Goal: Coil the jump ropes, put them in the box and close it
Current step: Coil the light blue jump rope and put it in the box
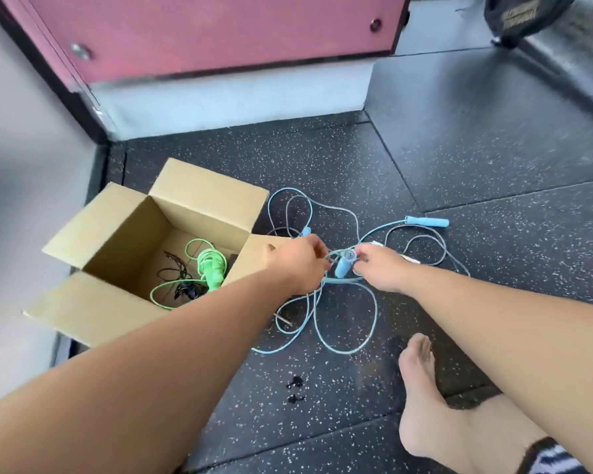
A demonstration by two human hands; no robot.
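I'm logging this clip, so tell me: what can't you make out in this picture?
Head view: grey rope end, partly behind the left forearm.
Head view: white piece by the right hand, mostly behind the wrist.
Head view: black tangle in the box, too small to identify.
Head view: lettering on the dark bag, blurred and cut by the top edge.
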